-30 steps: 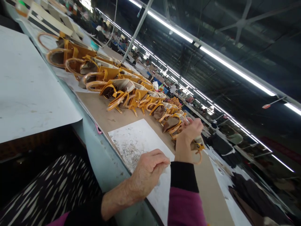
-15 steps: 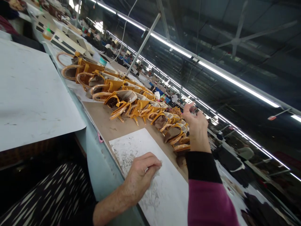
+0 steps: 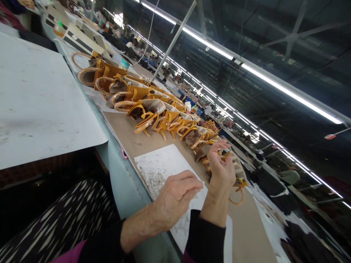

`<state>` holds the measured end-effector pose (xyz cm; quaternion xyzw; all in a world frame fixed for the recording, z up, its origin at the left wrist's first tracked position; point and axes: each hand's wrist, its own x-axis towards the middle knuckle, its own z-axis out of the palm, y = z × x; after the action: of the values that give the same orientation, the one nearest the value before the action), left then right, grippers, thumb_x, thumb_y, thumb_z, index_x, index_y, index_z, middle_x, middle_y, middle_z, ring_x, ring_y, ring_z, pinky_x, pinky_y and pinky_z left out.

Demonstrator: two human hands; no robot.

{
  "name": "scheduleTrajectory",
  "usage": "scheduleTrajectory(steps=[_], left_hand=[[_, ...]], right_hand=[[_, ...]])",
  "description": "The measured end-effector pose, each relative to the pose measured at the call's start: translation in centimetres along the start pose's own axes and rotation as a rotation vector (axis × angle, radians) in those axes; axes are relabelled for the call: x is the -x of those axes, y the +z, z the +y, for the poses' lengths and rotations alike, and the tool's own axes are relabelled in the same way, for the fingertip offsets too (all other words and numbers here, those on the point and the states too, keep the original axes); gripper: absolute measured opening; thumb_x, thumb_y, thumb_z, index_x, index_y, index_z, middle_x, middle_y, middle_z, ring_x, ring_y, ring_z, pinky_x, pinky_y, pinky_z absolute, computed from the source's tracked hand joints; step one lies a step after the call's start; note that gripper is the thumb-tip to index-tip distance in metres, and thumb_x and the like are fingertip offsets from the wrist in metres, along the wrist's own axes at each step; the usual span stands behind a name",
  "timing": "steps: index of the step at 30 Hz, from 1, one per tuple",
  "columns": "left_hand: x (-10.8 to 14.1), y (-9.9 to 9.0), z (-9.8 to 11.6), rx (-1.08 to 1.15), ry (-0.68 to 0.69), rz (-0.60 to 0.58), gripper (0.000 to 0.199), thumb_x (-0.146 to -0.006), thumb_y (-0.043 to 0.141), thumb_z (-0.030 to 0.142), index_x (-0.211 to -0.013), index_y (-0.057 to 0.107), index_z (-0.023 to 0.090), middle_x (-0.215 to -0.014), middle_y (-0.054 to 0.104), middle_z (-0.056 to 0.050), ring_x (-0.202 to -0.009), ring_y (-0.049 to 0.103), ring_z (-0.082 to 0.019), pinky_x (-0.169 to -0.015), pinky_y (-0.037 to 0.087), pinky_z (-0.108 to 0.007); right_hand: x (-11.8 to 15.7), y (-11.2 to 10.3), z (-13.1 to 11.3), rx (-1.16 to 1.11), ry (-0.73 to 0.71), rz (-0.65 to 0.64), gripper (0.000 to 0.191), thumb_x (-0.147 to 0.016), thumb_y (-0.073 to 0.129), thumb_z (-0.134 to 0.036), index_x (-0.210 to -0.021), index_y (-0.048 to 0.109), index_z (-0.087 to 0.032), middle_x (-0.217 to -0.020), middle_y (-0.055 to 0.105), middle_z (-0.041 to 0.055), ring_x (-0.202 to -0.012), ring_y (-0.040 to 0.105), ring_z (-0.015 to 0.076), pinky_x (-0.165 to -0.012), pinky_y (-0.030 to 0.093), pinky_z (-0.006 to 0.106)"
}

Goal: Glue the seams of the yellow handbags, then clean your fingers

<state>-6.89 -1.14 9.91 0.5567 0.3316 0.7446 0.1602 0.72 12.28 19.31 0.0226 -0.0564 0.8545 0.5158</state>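
My left hand (image 3: 177, 199) is over the stained white sheet (image 3: 153, 166), its fingers pressed together; what they pinch, if anything, is too small to name. Raised above the right part of the sheet, my right hand (image 3: 222, 166) has curled fingers with gaps between them, and nothing shows in it. Behind it lies the long row of orange-yellow bags (image 3: 137, 91) with curved handles. One handle (image 3: 240, 199) sticks out just right of my right wrist.
Brown board (image 3: 120, 126) lies under the bags and sheet. A larger white sheet (image 3: 46, 106) is at the left. A pink item (image 3: 124, 152) sits at the table edge. Farther back are a bottle with a green tip (image 3: 59, 28), a teal tape roll (image 3: 125, 64) and people.
My right hand has come down and nearer to my left hand, uncovering bags at the row's right end. My left hand has shifted right over the sheet. The view has shifted slightly.
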Motion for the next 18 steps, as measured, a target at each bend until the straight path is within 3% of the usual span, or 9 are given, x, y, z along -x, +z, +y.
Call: scheduleTrajectory(steps=[9, 18], left_hand=[[-0.1, 1.4, -0.5, -0.002, 0.032, -0.092, 0.023, -0.091, 0.044, 0.01, -0.087, 0.067, 0.009, -0.083, 0.064, -0.008, -0.072, 0.058, -0.012, -0.067, 0.048, -0.02], [3.6, 1.7, -0.9, -0.086, 0.052, -0.318, 0.026, -0.086, 0.039, 0.005, -0.073, 0.061, 0.012, -0.075, 0.061, -0.005, -0.067, 0.054, -0.011, -0.063, 0.046, -0.019]], right_hand=[[0.9, -1.8, 1.1, -0.053, -0.041, 0.057, 0.028, -0.092, 0.025, -0.029, -0.11, 0.042, -0.018, -0.083, 0.056, 0.0053, -0.065, 0.056, 0.016, -0.054, 0.054, 0.029], [1.3, -2.7, 0.4, -0.026, -0.071, 0.075, 0.028, -0.096, 0.023, -0.031, -0.106, 0.045, -0.018, -0.079, 0.056, 0.0033, -0.064, 0.055, 0.0149, -0.054, 0.053, 0.028]])
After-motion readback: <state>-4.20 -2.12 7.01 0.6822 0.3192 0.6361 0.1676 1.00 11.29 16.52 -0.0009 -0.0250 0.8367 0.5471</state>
